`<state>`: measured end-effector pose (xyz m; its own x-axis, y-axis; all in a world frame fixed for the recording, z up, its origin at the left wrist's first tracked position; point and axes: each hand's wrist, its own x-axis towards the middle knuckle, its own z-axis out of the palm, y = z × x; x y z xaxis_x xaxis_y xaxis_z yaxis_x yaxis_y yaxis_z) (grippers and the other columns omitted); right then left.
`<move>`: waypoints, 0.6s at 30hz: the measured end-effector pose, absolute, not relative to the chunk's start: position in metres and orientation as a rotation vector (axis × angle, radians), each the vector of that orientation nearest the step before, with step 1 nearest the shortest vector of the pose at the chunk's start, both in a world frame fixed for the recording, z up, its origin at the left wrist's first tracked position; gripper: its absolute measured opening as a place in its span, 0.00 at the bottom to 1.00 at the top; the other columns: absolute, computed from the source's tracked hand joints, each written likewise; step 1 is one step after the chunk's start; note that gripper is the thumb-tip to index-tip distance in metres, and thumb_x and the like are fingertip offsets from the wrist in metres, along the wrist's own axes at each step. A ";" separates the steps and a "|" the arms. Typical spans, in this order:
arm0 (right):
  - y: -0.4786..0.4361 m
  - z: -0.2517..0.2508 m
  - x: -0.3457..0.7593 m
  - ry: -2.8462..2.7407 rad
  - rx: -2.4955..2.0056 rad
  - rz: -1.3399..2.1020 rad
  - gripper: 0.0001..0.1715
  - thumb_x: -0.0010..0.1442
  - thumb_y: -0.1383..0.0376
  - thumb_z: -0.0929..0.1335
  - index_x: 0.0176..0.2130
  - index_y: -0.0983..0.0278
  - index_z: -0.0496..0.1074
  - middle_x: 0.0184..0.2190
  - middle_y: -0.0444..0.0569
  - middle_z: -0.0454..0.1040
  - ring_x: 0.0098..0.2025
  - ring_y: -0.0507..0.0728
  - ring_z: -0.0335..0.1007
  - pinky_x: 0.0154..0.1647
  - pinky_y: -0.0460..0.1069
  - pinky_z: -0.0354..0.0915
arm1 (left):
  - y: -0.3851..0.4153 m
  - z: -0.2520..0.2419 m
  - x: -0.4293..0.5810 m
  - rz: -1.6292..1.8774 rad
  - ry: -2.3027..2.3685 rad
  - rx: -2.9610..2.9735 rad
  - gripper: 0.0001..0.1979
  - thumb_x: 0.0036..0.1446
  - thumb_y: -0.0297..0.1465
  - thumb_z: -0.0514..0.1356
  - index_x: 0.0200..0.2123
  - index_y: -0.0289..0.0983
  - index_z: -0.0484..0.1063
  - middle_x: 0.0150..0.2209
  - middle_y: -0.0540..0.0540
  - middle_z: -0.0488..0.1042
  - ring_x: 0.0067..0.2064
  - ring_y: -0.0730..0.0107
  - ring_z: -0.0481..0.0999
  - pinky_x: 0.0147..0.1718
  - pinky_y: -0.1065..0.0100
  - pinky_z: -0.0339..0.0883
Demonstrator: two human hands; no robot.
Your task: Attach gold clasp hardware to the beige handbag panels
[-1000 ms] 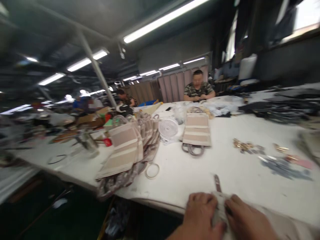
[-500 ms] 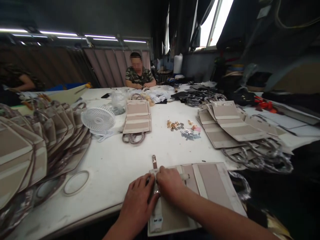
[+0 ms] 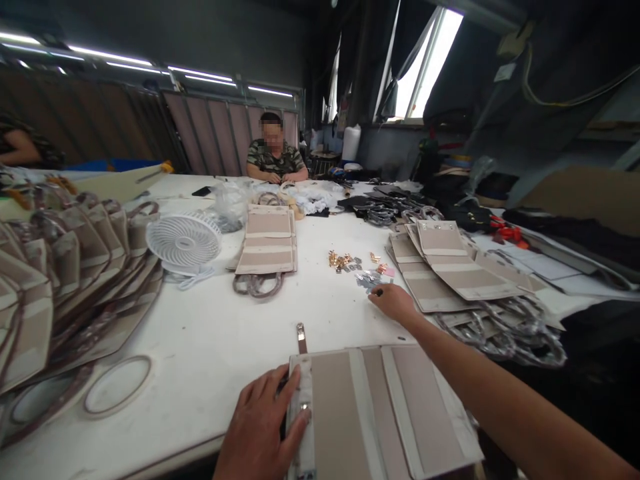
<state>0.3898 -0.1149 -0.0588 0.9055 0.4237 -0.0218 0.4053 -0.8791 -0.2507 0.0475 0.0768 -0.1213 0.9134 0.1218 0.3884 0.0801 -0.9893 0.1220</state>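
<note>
A beige bag panel with cream stripes (image 3: 370, 407) lies flat at the near table edge, a short brown strap tab (image 3: 301, 337) sticking out at its far-left corner. My left hand (image 3: 265, 427) rests flat on the panel's left edge, fingers spread over a small metal fitting. My right hand (image 3: 393, 301) is stretched out across the table, its fingertips closed at a scatter of small silver and gold metal fittings (image 3: 357, 267); what they pinch is too small to name.
A stack of beige bags (image 3: 450, 263) with handles lies at the right, another fanned stack (image 3: 75, 267) at the left. A white fan (image 3: 183, 241), a single bag (image 3: 267, 243) and a ring (image 3: 117, 385) lie on the white table (image 3: 220, 333). A person (image 3: 274, 157) sits at the far end.
The view swung right, then settled. My right hand left the panel's strap end and reached forward to the metal fittings. My left hand stayed on the panel's left edge.
</note>
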 end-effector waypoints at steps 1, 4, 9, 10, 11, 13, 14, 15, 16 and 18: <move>-0.117 -0.061 0.404 -0.581 -2.843 0.105 0.17 0.65 0.56 0.69 0.49 0.57 0.83 0.48 0.51 0.83 0.49 0.63 0.77 0.40 0.49 0.65 | 0.078 -0.121 0.048 0.654 0.137 2.986 0.28 0.66 0.43 0.60 0.67 0.46 0.66 0.62 0.45 0.75 0.59 0.56 0.74 0.56 0.55 0.70; -0.117 -0.069 0.434 -0.494 -2.865 0.080 0.27 0.66 0.53 0.68 0.60 0.59 0.77 0.54 0.56 0.80 0.52 0.65 0.76 0.43 0.50 0.66 | 0.083 -0.124 0.050 0.738 0.080 3.029 0.30 0.64 0.45 0.62 0.67 0.46 0.66 0.61 0.46 0.76 0.58 0.56 0.75 0.54 0.56 0.70; -0.106 -0.080 0.458 -0.506 -2.874 0.113 0.30 0.67 0.48 0.67 0.60 0.60 0.77 0.59 0.61 0.75 0.52 0.68 0.76 0.45 0.53 0.66 | 0.090 -0.134 0.054 0.780 0.020 3.071 0.31 0.62 0.46 0.62 0.66 0.46 0.67 0.60 0.47 0.77 0.57 0.57 0.76 0.53 0.58 0.70; -0.104 -0.082 0.458 -0.530 -2.872 0.127 0.28 0.67 0.48 0.67 0.58 0.59 0.79 0.58 0.59 0.76 0.50 0.67 0.77 0.44 0.53 0.66 | 0.091 -0.137 0.054 0.782 0.014 3.076 0.31 0.62 0.47 0.62 0.66 0.46 0.67 0.60 0.47 0.77 0.57 0.57 0.76 0.53 0.58 0.69; -0.102 -0.083 0.457 -0.556 -2.869 0.140 0.26 0.67 0.49 0.67 0.56 0.57 0.80 0.56 0.58 0.77 0.49 0.66 0.77 0.44 0.52 0.66 | 0.092 -0.139 0.054 0.783 0.007 3.080 0.31 0.62 0.47 0.63 0.66 0.46 0.68 0.60 0.46 0.77 0.56 0.57 0.76 0.53 0.58 0.69; -0.100 -0.086 0.453 -0.617 -2.859 0.162 0.21 0.65 0.52 0.68 0.53 0.54 0.81 0.52 0.53 0.79 0.48 0.64 0.77 0.43 0.51 0.65 | 0.094 -0.142 0.055 0.784 -0.001 3.083 0.32 0.61 0.47 0.63 0.66 0.46 0.67 0.60 0.46 0.77 0.56 0.57 0.76 0.53 0.58 0.69; -0.100 -0.087 0.451 -0.648 -2.855 0.169 0.19 0.64 0.54 0.70 0.52 0.53 0.82 0.51 0.51 0.80 0.48 0.63 0.77 0.42 0.50 0.65 | 0.094 -0.143 0.054 0.787 -0.003 3.082 0.32 0.61 0.47 0.63 0.66 0.45 0.67 0.60 0.46 0.77 0.56 0.57 0.75 0.53 0.58 0.69; -0.101 -0.087 0.448 -0.672 -2.851 0.172 0.17 0.63 0.55 0.71 0.50 0.53 0.83 0.50 0.49 0.81 0.47 0.62 0.76 0.42 0.50 0.64 | 0.094 -0.143 0.054 0.791 -0.004 3.078 0.32 0.61 0.47 0.63 0.67 0.45 0.67 0.60 0.46 0.77 0.56 0.57 0.75 0.53 0.58 0.69; -0.102 -0.088 0.446 -0.688 -2.848 0.169 0.16 0.62 0.57 0.71 0.48 0.53 0.83 0.50 0.48 0.81 0.48 0.62 0.76 0.42 0.49 0.64 | 0.094 -0.143 0.054 0.795 -0.004 3.074 0.32 0.61 0.47 0.63 0.67 0.45 0.67 0.60 0.46 0.77 0.56 0.57 0.75 0.53 0.58 0.69; -0.104 -0.089 0.444 -0.690 -2.845 0.146 0.15 0.61 0.58 0.72 0.48 0.55 0.83 0.50 0.49 0.81 0.49 0.62 0.76 0.43 0.49 0.63 | 0.093 -0.142 0.055 0.799 0.003 3.064 0.32 0.61 0.47 0.63 0.67 0.45 0.67 0.60 0.46 0.76 0.56 0.57 0.75 0.53 0.58 0.69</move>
